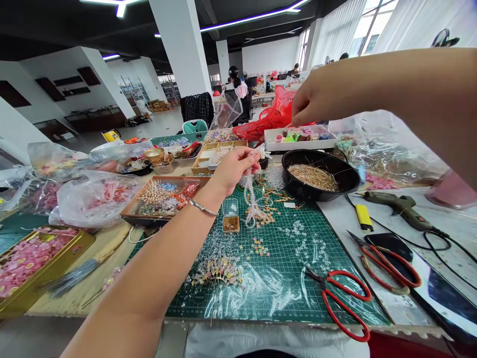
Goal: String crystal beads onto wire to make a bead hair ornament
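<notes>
While your left hand (233,169) pinches a strand of clear beads (252,196) dangling over the green cutting mat (294,258), your right hand (316,102) reaches with its grip pressed together over the white tray of coloured bits (300,139). One beaded hairpiece (218,271) lies finished-looking on the mat; loose beads suggest plenty left.

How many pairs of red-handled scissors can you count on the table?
2. One pair of scissors lies on the green mat near its front right corner. The other pair lies just right of the mat, on the white tabletop. Bags and trays may hide more.
</notes>
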`<action>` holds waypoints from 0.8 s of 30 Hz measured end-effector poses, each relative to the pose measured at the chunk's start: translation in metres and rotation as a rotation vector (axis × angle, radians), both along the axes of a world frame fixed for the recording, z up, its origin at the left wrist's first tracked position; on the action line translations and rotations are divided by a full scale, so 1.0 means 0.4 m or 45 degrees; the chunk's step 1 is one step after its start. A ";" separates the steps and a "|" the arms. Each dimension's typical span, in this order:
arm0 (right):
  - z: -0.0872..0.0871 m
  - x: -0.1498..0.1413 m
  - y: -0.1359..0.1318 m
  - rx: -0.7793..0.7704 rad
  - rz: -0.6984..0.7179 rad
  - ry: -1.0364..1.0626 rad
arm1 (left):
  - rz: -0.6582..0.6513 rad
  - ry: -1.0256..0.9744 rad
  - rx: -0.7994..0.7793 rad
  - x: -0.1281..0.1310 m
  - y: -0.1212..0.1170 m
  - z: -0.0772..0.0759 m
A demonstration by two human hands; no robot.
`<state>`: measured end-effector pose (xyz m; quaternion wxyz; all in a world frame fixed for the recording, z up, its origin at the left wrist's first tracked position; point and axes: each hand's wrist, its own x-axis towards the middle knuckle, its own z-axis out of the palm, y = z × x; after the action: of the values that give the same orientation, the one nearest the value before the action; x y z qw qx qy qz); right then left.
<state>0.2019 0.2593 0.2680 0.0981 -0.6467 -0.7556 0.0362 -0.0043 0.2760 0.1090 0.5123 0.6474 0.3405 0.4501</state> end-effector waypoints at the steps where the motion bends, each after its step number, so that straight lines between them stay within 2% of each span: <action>1: 0.002 0.002 0.001 0.027 -0.037 -0.126 | -0.002 0.018 0.002 -0.002 0.002 -0.003; 7: 0.003 -0.034 -0.033 0.195 0.074 -0.462 | -0.096 0.137 0.005 0.003 -0.006 -0.016; 13: -0.010 -0.090 -0.058 0.331 0.193 -0.656 | -0.017 0.039 0.112 0.020 -0.024 0.032; 18: -0.005 -0.107 -0.063 0.338 0.201 -0.686 | -0.045 -0.050 0.114 0.046 -0.046 0.064; 24: 0.003 -0.073 -0.055 0.333 0.166 -0.591 | -0.009 -0.016 0.008 0.041 -0.050 0.053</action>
<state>0.1727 0.2372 0.2692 0.0025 -0.5695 -0.7962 -0.2046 0.0122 0.2560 0.1301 0.5141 0.6472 0.3336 0.4534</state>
